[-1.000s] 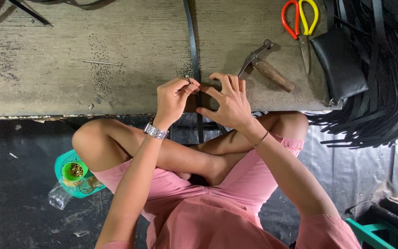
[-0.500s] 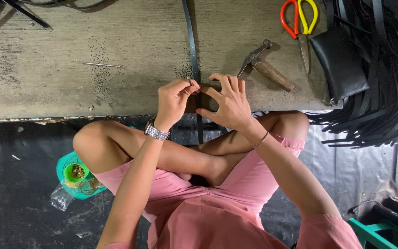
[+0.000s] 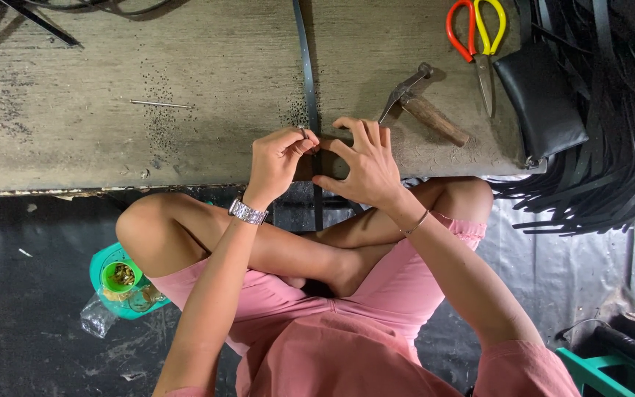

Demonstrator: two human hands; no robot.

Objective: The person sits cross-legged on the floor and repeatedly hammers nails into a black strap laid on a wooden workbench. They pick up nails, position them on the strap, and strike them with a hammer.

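Worn wooden bench (image 3: 112, 88) fills the top half, its near edge running w/ a dark floor below. One long black strap (image 3: 305, 66) lies across it from 12 o'clock down to the hands at centre and hangs over the near edge. Left hand (image 3: 277, 158) is closed in a pinch on a small metal piece at the strap, thumb and forefinger together; a metal watch (image 3: 248, 212) sits on that wrist. Right hand (image 3: 365, 162) lies spread, fingers bent, pressing the strap flat just beside the left, approx touching. One hammer (image 3: 424, 106) lies at 1 o'clock, near the right hand's fingertips. One pair of red-and-yellow scissors (image 3: 479, 37) and one black pouch (image 3: 542, 99) sit at 2 o'clock by the bench's right edge. One thin nail (image 3: 159, 104) lies at 10 o'clock w/ open bench around it. One green cup (image 3: 120, 276) stands on the floor at 8 o'clock. Many black strips (image 3: 604, 147) pile at 3 o'clock.
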